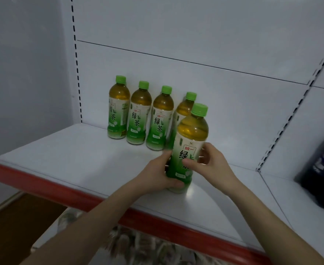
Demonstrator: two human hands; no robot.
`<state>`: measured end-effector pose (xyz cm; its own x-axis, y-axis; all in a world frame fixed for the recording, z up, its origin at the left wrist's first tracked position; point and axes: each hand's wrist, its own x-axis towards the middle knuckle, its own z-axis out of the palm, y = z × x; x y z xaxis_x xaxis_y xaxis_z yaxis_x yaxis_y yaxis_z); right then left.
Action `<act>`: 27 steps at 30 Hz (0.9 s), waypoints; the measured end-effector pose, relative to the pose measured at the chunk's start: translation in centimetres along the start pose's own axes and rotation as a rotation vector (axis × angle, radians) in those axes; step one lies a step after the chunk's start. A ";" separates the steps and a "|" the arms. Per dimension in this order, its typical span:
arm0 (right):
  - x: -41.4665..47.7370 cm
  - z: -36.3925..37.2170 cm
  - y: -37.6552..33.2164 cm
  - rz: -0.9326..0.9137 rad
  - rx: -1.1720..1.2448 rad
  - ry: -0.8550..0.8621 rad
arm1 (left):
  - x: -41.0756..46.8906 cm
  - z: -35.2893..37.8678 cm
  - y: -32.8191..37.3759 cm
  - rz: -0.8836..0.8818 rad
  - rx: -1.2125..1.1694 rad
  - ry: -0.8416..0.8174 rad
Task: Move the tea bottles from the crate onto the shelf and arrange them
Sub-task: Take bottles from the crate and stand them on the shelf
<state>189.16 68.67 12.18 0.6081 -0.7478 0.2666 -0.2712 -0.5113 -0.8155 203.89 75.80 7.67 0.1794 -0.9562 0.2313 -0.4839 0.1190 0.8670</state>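
Observation:
Several green-capped tea bottles (139, 113) stand in a row against the back panel of the white shelf (71, 157). One more tea bottle (191, 138) stands upright in front of the row's right end and hides part of the last bottle there. My left hand (155, 174) grips its lower part from the left. My right hand (210, 161) holds its label from the right, thumb across the front. The crate is out of view.
The shelf has a red front strip (61, 190). A large dark cola bottle (322, 173) stands on the neighbouring shelf section at the far right. Slotted uprights (77, 60) flank the back panel. A wall lies left.

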 end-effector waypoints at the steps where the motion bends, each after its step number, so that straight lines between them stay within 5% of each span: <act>1: -0.1 -0.4 0.4 -0.003 -0.013 0.046 | 0.4 0.6 0.2 0.000 -0.012 -0.019; 4: -0.2 -1.9 1.6 0.012 -0.017 0.123 | 1.0 1.6 0.6 0.035 0.110 -0.076; 9: 1.7 -4.0 3.3 0.078 -0.038 0.192 | 0.7 1.2 -0.6 -0.169 0.849 -0.237; 27: 9.3 -4.5 5.6 0.146 -0.047 0.160 | 0.4 1.4 -1.2 -0.219 0.859 -0.305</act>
<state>189.90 56.93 12.39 0.4348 -0.8709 0.2290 -0.3840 -0.4093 -0.8277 203.38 74.94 6.08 0.1676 -0.9773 -0.1298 -0.9546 -0.1937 0.2263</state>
